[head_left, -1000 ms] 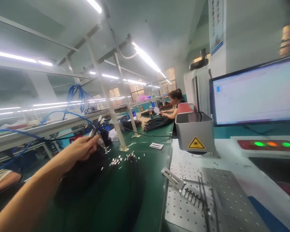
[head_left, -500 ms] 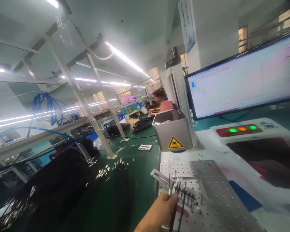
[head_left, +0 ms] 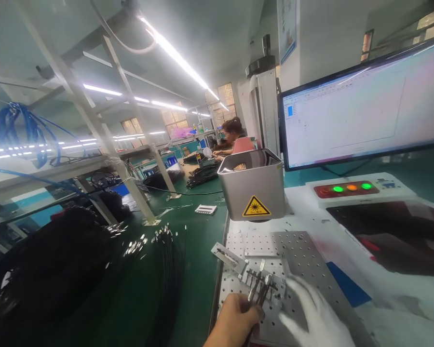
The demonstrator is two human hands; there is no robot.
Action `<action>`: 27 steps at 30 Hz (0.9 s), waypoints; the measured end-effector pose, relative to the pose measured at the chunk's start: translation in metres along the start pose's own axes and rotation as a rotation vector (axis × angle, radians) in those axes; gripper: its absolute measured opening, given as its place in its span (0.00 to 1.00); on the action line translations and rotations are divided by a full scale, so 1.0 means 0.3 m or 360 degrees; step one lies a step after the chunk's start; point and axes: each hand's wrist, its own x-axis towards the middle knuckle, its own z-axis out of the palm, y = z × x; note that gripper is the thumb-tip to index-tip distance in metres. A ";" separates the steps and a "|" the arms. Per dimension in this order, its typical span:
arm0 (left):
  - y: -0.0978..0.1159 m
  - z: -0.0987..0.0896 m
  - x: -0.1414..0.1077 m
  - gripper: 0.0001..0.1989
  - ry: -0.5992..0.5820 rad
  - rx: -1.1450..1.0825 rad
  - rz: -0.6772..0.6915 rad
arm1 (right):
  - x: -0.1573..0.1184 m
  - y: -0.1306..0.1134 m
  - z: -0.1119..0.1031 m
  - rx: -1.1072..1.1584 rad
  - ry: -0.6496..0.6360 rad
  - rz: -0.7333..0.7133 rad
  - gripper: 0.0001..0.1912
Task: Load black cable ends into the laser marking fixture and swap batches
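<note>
My left hand [head_left: 235, 315] is closed round a few black cables with silver metal connectors [head_left: 262, 286], whose tips point up and away from me. Just to its right, my right hand [head_left: 313, 308], in a white glove, has its fingers apart and nothing visible between them. Beyond the connectors a metal fixture [head_left: 229, 258] lies slantwise on the perforated plate [head_left: 311, 260]. Over the back of the plate hangs the grey machine head [head_left: 255, 188] with a yellow laser warning sign.
Bundled black cables [head_left: 168, 255] and a large dark cable heap [head_left: 58, 260] lie on the green table at left. A monitor [head_left: 361, 115] and a control box [head_left: 347, 190] with lit buttons stand right. A person [head_left: 233, 135] sits further back.
My right hand has come into view from the lower right, beside the connectors. My left hand has moved slightly left and down with the cables. The view has shifted to the right.
</note>
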 end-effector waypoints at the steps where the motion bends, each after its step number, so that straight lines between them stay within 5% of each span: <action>1: -0.009 0.002 0.002 0.12 -0.0009 -0.0060 -0.0006 | 0.039 0.036 -0.004 -0.0350 0.0005 -0.0120 0.26; 4: -0.029 0.009 0.007 0.07 -0.0014 -0.0191 -0.0035 | 0.100 0.072 0.019 -0.0954 -0.0184 -0.0391 0.30; 6: -0.033 0.015 0.007 0.06 0.0040 -0.0214 -0.0049 | 0.101 0.063 0.039 -0.1080 -0.0199 -0.0356 0.30; 12: -0.044 0.039 0.011 0.06 0.0186 -0.0255 -0.0073 | 0.084 0.086 0.031 -0.1000 -0.0273 -0.0368 0.26; 17: -0.055 0.056 0.006 0.08 0.0333 0.0091 -0.0092 | 0.094 0.122 0.016 -0.0988 -0.0291 -0.0456 0.25; 27: -0.078 0.087 -0.001 0.11 0.0401 0.0142 -0.0126 | 0.094 0.105 0.005 -0.1258 -0.0015 -0.1135 0.17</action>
